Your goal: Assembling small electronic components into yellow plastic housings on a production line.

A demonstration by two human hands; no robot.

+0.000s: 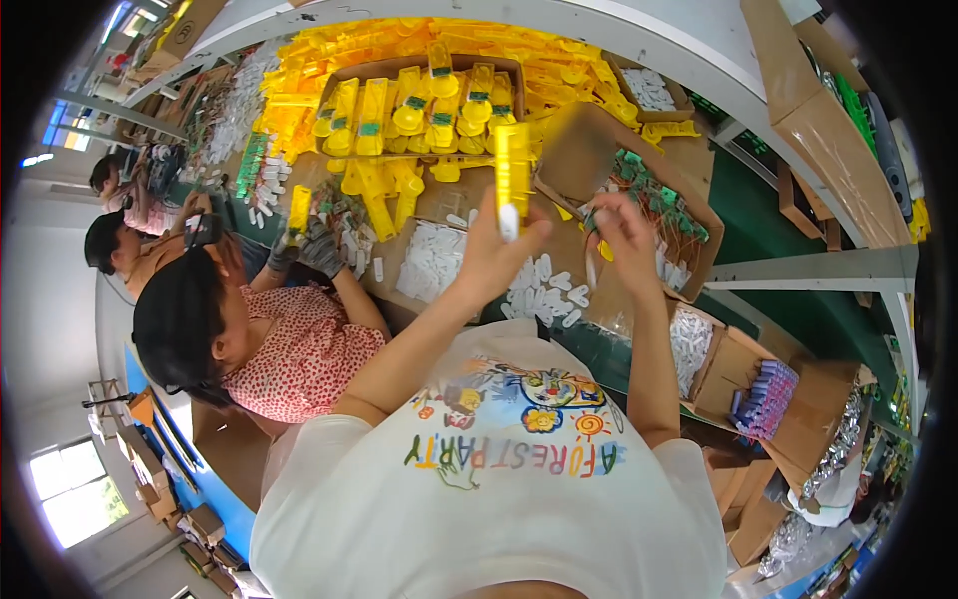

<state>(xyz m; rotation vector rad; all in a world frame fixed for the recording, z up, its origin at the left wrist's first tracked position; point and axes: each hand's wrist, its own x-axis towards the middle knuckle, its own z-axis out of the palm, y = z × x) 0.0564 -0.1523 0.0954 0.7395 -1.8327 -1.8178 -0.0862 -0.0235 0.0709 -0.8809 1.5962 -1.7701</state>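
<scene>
My left hand [499,255] is closed around a long yellow plastic housing [512,165], which stands upright above the table. A small white oval plastic piece [509,222] shows at the housing's lower end, by my thumb. To the right, my right hand [629,240] has its fingers pinched together beside an open cardboard box [701,262] of green circuit boards with wires [667,200]. What those fingers hold is too small to make out. Below and between my hands lie loose white plastic pieces [547,297].
A carton of yellow housings with green boards [429,105] stands at the back, before a large yellow pile [299,60]. White parts [434,260] are heaped at left. A co-worker in grey gloves [319,250] sits close on my left. Boxes with silvery parts [689,339] and purple cylinders [766,397] stand at right.
</scene>
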